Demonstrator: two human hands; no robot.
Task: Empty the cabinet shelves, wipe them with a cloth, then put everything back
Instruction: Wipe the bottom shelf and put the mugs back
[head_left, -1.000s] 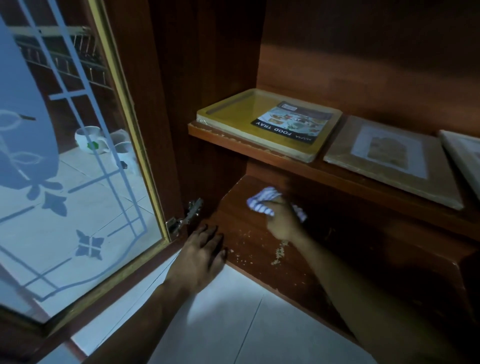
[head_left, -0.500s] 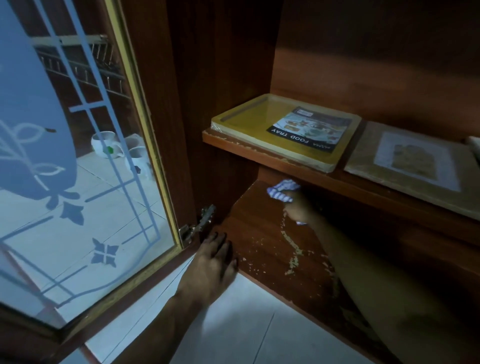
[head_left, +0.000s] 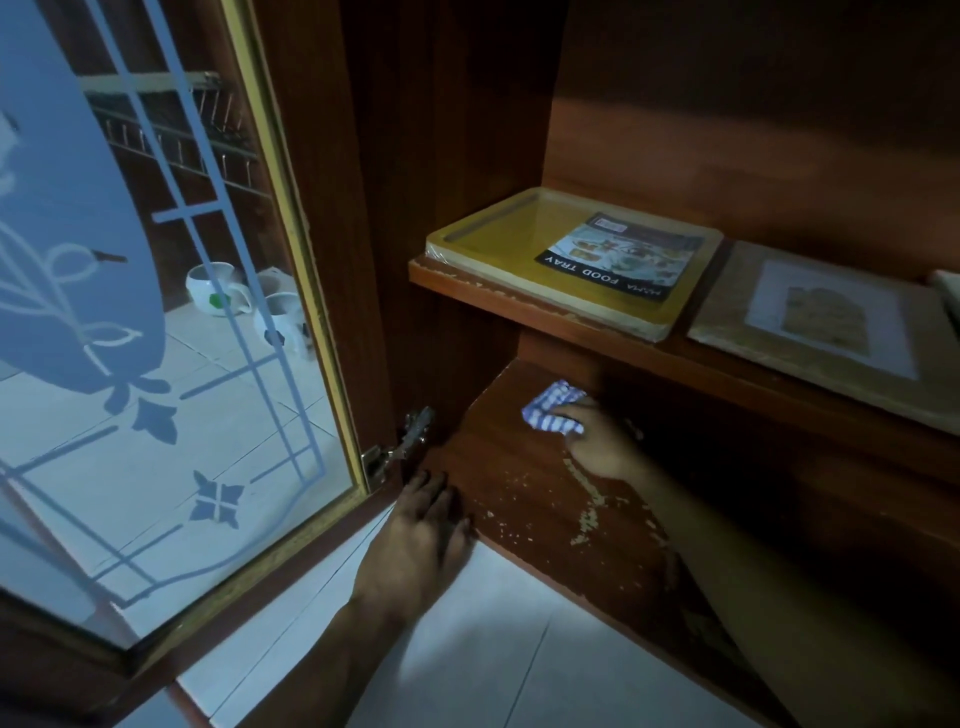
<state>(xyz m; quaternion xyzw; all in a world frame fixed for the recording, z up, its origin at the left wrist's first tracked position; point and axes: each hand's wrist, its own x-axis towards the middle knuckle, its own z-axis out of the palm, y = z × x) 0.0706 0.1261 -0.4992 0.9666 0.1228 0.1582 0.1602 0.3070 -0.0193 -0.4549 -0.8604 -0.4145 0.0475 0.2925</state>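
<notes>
checked cloth (head_left: 550, 413), gripped by the right hand (head_left: 597, 441), presses the bottom shelf (head_left: 519, 483) for wiping; left hand (head_left: 415, 540) lies flat beside, likely bracing.

I've only the head camera to go on. It sits close, above and in front of the bottom shelf (head_left: 509, 467), facing forward and steeply down. The glass door (head_left: 156, 415) fills the frame left of that shelf; the floor (head_left: 493, 649) lies in front of it.

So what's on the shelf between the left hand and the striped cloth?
Nothing but bare wood of the bottom shelf, seen in the head view, between left hand and striped cloth.
</notes>
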